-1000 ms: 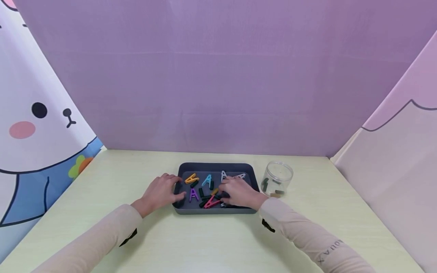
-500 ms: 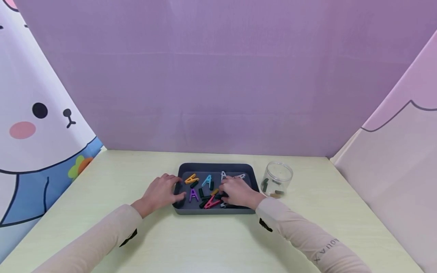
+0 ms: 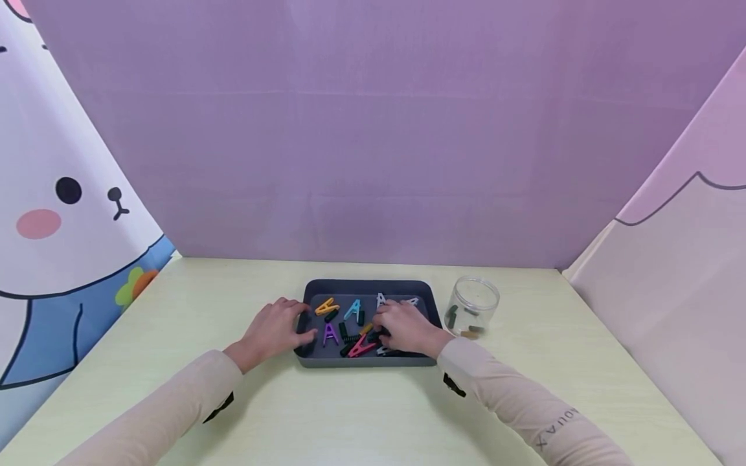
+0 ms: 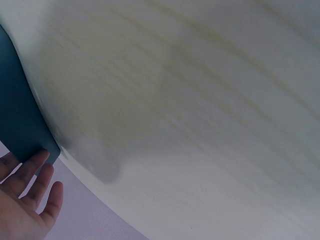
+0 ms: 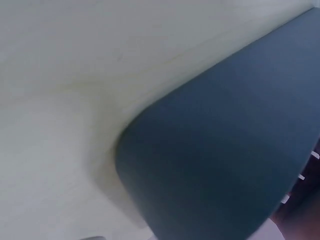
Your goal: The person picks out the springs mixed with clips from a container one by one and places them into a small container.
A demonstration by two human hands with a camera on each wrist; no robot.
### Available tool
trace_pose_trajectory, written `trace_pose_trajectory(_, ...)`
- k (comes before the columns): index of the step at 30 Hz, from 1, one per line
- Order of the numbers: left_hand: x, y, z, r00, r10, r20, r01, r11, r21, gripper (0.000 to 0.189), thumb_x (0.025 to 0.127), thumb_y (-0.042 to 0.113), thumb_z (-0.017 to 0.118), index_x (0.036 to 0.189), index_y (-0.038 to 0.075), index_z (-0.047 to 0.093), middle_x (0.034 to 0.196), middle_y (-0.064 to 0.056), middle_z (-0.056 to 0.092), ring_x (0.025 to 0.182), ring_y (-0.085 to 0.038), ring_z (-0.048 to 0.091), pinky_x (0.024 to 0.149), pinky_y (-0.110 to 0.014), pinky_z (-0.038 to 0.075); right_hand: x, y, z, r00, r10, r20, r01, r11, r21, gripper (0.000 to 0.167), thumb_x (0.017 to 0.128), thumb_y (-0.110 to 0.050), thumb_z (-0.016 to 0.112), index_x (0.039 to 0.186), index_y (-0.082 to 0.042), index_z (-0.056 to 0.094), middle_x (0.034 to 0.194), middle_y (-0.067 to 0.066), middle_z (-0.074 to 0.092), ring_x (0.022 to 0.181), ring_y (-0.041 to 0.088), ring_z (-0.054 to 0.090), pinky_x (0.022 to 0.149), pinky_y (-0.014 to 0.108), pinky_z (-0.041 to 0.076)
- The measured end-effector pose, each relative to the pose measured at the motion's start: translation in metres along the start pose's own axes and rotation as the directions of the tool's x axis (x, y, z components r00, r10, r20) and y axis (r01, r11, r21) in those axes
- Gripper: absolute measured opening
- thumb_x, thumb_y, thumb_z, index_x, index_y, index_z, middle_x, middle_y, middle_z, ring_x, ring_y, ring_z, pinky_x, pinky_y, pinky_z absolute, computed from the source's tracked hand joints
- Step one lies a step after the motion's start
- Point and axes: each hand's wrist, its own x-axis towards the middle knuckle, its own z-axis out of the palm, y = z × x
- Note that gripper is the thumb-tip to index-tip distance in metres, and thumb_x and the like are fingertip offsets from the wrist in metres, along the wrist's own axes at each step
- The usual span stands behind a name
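Clip [image 3: 328,328], purple: head view only; left fingers [image 4: 41,186]: spread; right fingers [image 3: 383,320]: bent, hold hidden

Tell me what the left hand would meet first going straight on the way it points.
The left hand would probably meet the yellow-orange clip in the tray first; depth is unclear, so it might pass over.

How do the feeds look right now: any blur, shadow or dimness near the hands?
Head: bright and even, clips in the tray readable, soft shadows on the table; left wrist: dim, table broadly shadowed, left hand still legible; right wrist: dim and soft, the tray blocking much of the picture, right hand only a dark blur in the lower right corner.
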Motion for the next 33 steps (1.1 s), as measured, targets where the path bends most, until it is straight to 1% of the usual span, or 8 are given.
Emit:
trace_pose_trajectory(5,-0.001,0.0,0.0,1.0,-0.002,0.0,0.002,1.0,-0.004,0.054,0.073,0.05,0.066,0.107,0.008,0.065,0.103,-0.01,0.067,0.092,-0.025,0.059,0.074,-0.04,0.051,-0.002,0.004,-0.003,0.999,-0.011,-0.035,0.011,1.0,-0.001,0.011,0.079,-0.021,0.068,0.089,-0.018,0.068,0.09,-0.006,0.064,0.082,0.013,0.054,0.077,0.039,0.049)
trace_pose_trajectory(7,-0.001,0.0,0.0,1.0,-0.003,0.001,0.003,1.0,-0.003,0.054,0.073,0.05,0.066,0.107,0.008,0.065,0.103,-0.01,0.067,0.092,-0.025,0.059,0.074,-0.041,0.051,-0.003,0.006,-0.005,0.999,-0.009,-0.043,0.009,1.0,-0.002,0.01,0.079,-0.021,0.067,0.089,-0.018,0.068,0.09,-0.006,0.064,0.084,0.013,0.054,0.079,0.041,0.049)
trace_pose_trajectory(9,-0.001,0.0,0.0,1.0,-0.004,0.002,0.004,1.0,-0.002,0.054,0.073,0.05,0.066,0.107,0.008,0.065,0.103,-0.01,0.067,0.092,-0.025,0.059,0.074,-0.041,0.051,-0.004,0.007,-0.008,0.999,0.001,-0.045,-0.001,1.0,0.0,0.01,0.079,-0.021,0.067,0.089,-0.018,0.067,0.091,-0.006,0.064,0.085,0.013,0.053,0.078,0.04,0.048)
trace_pose_trajectory(14,0.0,0.0,0.001,1.0,-0.009,0.002,0.009,1.0,0.002,0.053,0.073,0.049,0.066,0.107,0.009,0.065,0.103,-0.01,0.067,0.092,-0.026,0.059,0.075,-0.041,0.05,-0.008,0.013,-0.017,0.998,0.034,-0.053,-0.033,0.999,0.021,0.01,0.079,-0.021,0.068,0.088,-0.018,0.067,0.09,-0.005,0.063,0.081,0.014,0.049,0.072,0.036,0.045)
trace_pose_trajectory(18,0.0,0.0,0.001,1.0,-0.011,0.0,0.011,1.0,0.008,0.052,0.073,0.049,0.067,0.106,0.009,0.065,0.103,-0.01,0.067,0.092,-0.025,0.059,0.075,-0.04,0.05,-0.011,0.019,-0.024,0.996,0.053,-0.072,-0.052,0.998,0.019,0.01,0.078,-0.02,0.069,0.087,-0.017,0.068,0.087,-0.005,0.063,0.078,0.013,0.05,0.07,0.035,0.045)
trace_pose_trajectory(23,0.0,0.0,0.001,1.0,-0.01,-0.003,0.01,1.0,0.004,0.053,0.073,0.048,0.067,0.106,0.008,0.065,0.102,-0.011,0.067,0.092,-0.026,0.059,0.075,-0.041,0.051,-0.016,0.027,-0.03,0.992,0.075,-0.1,-0.075,0.997,0.001,0.009,0.077,-0.019,0.069,0.085,-0.017,0.067,0.087,-0.005,0.064,0.078,0.013,0.052,0.07,0.035,0.047)
trace_pose_trajectory(27,0.0,0.001,-0.001,1.0,-0.01,0.0,0.01,1.0,-0.003,0.053,0.073,0.048,0.067,0.106,0.007,0.065,0.103,-0.011,0.066,0.092,-0.026,0.059,0.076,-0.041,0.051,-0.022,0.035,-0.035,0.989,0.086,-0.123,-0.088,0.996,-0.012,0.012,0.076,-0.019,0.069,0.087,-0.016,0.068,0.089,-0.004,0.065,0.081,0.015,0.054,0.07,0.036,0.048)
trace_pose_trajectory(33,0.0,0.001,-0.002,1.0,-0.014,0.006,0.014,1.0,-0.003,0.053,0.073,0.049,0.066,0.107,0.008,0.065,0.104,-0.011,0.066,0.094,-0.027,0.058,0.077,-0.042,0.05,-0.031,0.049,-0.044,0.983,0.126,-0.131,-0.125,0.992,0.015,0.015,0.075,-0.017,0.07,0.09,-0.014,0.068,0.091,-0.002,0.066,0.083,0.017,0.055,0.072,0.037,0.047)
